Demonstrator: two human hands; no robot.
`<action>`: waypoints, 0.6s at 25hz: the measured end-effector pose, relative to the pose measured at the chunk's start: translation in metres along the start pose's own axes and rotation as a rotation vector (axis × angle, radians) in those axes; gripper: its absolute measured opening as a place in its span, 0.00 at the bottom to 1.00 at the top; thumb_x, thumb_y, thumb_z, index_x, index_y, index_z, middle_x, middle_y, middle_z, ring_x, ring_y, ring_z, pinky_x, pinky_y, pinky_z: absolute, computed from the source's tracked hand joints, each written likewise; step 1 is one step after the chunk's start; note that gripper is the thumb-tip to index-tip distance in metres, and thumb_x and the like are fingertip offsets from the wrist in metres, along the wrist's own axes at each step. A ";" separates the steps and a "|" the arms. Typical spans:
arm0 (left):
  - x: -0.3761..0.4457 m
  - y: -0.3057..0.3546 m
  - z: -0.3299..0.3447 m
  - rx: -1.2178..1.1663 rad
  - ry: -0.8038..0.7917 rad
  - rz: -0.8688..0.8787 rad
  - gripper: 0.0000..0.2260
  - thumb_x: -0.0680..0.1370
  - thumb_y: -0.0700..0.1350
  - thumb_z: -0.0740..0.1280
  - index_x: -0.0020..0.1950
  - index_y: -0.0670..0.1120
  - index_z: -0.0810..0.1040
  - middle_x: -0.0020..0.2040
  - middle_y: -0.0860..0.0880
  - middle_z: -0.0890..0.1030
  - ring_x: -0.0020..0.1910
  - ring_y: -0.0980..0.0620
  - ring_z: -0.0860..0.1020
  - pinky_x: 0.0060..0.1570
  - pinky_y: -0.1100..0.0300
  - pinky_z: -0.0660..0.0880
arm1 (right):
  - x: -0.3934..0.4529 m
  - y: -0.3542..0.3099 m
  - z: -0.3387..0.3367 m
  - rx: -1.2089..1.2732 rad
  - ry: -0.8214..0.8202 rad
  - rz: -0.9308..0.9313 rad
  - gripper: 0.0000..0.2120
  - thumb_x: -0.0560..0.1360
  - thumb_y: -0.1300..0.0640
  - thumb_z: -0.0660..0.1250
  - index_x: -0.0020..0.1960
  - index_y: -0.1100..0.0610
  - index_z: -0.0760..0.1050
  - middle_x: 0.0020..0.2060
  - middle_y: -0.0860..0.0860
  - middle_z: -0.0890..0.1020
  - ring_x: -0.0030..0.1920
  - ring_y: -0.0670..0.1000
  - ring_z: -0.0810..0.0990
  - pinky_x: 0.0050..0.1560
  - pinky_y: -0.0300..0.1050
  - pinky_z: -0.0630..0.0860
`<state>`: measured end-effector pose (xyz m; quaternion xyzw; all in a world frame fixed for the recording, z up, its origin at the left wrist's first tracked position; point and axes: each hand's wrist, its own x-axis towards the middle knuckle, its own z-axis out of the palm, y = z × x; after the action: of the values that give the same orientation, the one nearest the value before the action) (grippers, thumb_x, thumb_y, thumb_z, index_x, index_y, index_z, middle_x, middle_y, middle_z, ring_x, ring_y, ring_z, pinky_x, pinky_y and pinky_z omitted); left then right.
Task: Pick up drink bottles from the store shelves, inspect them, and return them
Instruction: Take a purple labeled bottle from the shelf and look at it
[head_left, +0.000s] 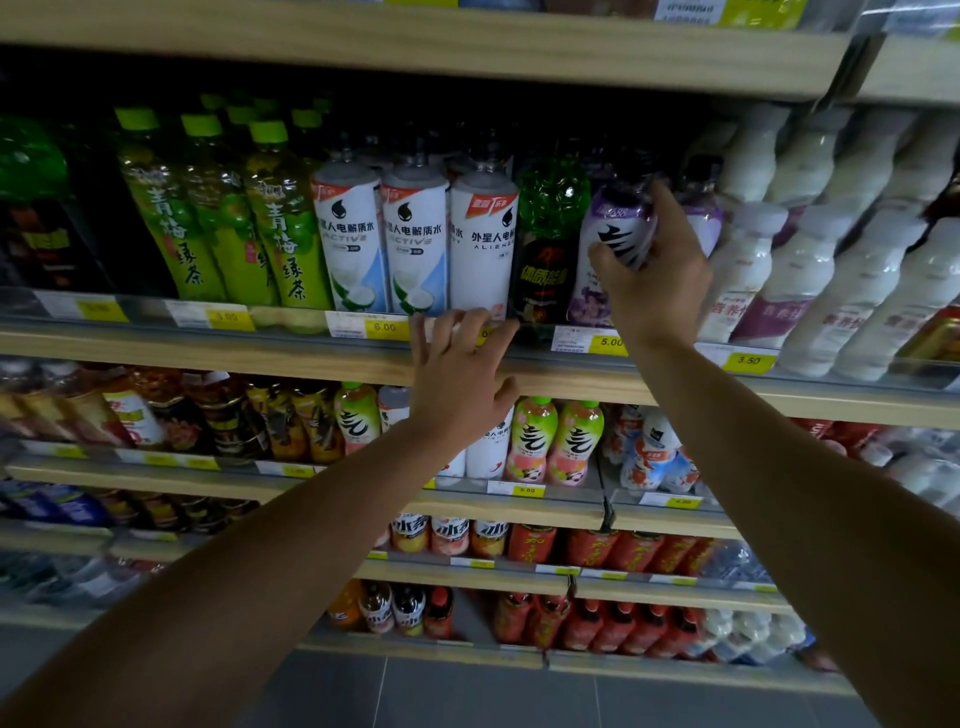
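While the right hand curls round the purple-labelled bottle standing on the shelf beside a green one, the left hand hovers spread at the rail. Likely pick-up or return — next needs a clean lift or release. Tags read 6.00, 5.00, 3.50; neighbours say "ACTIVE".

I see tiered light-wood shelves running across the view, yellow price tags along their clear front rails, grey floor tiles below, and dim, shadowed light overhead
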<state>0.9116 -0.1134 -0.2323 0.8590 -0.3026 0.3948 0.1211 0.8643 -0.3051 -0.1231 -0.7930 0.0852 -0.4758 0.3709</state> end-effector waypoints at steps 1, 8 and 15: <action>0.000 0.000 0.001 0.000 -0.002 0.007 0.26 0.71 0.57 0.67 0.68 0.51 0.75 0.63 0.47 0.70 0.63 0.41 0.68 0.65 0.31 0.63 | -0.001 0.001 0.001 -0.037 -0.002 -0.013 0.34 0.71 0.52 0.74 0.74 0.55 0.69 0.66 0.53 0.77 0.65 0.51 0.75 0.60 0.23 0.66; -0.005 -0.003 0.000 -0.029 -0.033 0.019 0.29 0.68 0.54 0.69 0.69 0.50 0.74 0.66 0.47 0.65 0.66 0.40 0.66 0.66 0.29 0.61 | 0.011 -0.004 0.010 -0.350 -0.003 0.002 0.34 0.72 0.50 0.71 0.76 0.54 0.66 0.66 0.58 0.71 0.64 0.61 0.71 0.65 0.46 0.67; -0.005 -0.003 0.000 -0.034 -0.027 0.013 0.30 0.68 0.53 0.69 0.70 0.50 0.74 0.66 0.47 0.66 0.66 0.41 0.65 0.67 0.29 0.61 | 0.012 0.002 0.010 -0.338 -0.012 -0.020 0.33 0.75 0.53 0.70 0.77 0.55 0.64 0.69 0.56 0.71 0.67 0.56 0.72 0.62 0.47 0.71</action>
<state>0.9110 -0.1092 -0.2356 0.8601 -0.3164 0.3787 0.1293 0.8788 -0.3072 -0.1188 -0.8477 0.1536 -0.4536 0.2281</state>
